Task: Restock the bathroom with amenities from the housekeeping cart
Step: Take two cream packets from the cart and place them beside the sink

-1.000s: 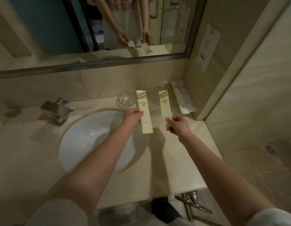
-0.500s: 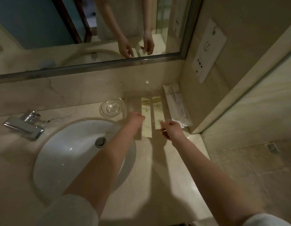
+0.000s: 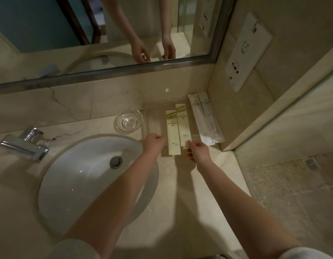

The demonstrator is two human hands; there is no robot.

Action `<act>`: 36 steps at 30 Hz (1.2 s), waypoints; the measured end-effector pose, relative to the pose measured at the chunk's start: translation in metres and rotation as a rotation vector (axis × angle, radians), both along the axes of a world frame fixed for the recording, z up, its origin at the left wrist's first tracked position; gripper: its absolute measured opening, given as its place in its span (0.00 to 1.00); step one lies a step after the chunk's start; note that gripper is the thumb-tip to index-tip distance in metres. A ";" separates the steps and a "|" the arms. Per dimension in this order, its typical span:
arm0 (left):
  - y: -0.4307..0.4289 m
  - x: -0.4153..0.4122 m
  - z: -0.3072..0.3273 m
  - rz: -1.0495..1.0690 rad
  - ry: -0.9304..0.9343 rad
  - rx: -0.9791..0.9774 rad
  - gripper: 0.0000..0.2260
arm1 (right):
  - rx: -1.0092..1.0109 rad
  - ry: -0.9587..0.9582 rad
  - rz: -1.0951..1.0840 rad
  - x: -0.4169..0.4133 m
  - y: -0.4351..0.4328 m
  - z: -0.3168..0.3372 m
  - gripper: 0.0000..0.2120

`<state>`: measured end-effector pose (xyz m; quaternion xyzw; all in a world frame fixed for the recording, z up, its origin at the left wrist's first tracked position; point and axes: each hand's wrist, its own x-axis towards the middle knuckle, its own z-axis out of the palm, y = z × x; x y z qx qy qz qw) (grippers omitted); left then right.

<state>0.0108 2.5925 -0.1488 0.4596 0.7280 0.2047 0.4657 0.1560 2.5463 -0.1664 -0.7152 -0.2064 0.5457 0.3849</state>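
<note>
Since a second ago both cream packets have gone from held above the counter to lying flat in the clear tray (image 3: 154,124), and the view has tipped down over the basin; the left hand (image 3: 152,143) is curled loosely with fingertips beside the left cream packet (image 3: 173,136), apparently off it, while the right hand (image 3: 198,151) pinches the near end of the right cream packet (image 3: 183,126) between thumb and forefinger. Both packets run lengthwise away from the hands toward the mirror (image 3: 106,34), striped ends far, side by side and touching — the left one reaching nearer the hands. Beyond the right hand's outer side lie two white sachets (image 3: 205,118), parallel, against the side wall; past the left hand sits a glass dish (image 3: 129,121), and the sink (image 3: 83,171) lies under the left forearm, the tap (image 3: 24,145) further out. The tray's edges are hard to trace — it is transparent; the print on the packets is unreadable.
</note>
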 end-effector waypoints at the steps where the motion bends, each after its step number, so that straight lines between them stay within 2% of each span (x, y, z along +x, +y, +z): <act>1: -0.006 -0.001 -0.002 -0.031 -0.003 -0.056 0.12 | -0.009 0.007 -0.005 -0.001 -0.002 -0.001 0.09; 5: -0.025 0.005 -0.008 -0.026 -0.159 -0.274 0.11 | -0.017 0.034 -0.047 -0.002 -0.007 -0.003 0.08; 8: -0.030 0.015 -0.012 0.036 -0.288 -0.281 0.09 | 0.012 -0.008 -0.090 0.000 -0.007 0.000 0.11; 11: -0.023 0.021 -0.010 0.034 -0.250 -0.194 0.07 | 0.038 -0.050 -0.163 0.003 -0.003 0.003 0.12; 14: -0.005 0.027 -0.002 0.007 -0.217 -0.149 0.01 | 0.055 -0.051 -0.235 0.008 0.005 0.007 0.11; 17: 0.012 0.035 0.002 0.000 -0.216 -0.175 0.08 | 0.029 -0.068 -0.228 0.014 0.015 0.010 0.11; 20: 0.024 0.041 0.002 0.011 -0.218 -0.245 0.03 | -0.027 -0.111 -0.170 0.017 0.026 0.012 0.12; 22: 0.029 0.044 -0.002 0.007 -0.192 -0.284 0.09 | -0.052 -0.147 -0.140 0.018 0.033 0.012 0.13; 26: 0.035 0.048 -0.005 0.026 -0.189 -0.329 0.10 | -0.075 -0.221 -0.106 0.020 0.037 0.009 0.13; 29: 0.032 0.049 -0.003 0.031 -0.165 -0.320 0.11 | -0.050 -0.264 -0.106 0.018 0.037 0.008 0.05; 32: 0.027 0.050 -0.001 0.021 -0.128 -0.264 0.11 | -0.036 -0.254 -0.138 0.017 0.038 0.004 0.06; 36: 0.020 0.050 0.002 0.048 -0.148 -0.191 0.06 | -0.031 -0.274 -0.156 0.017 0.035 0.002 0.08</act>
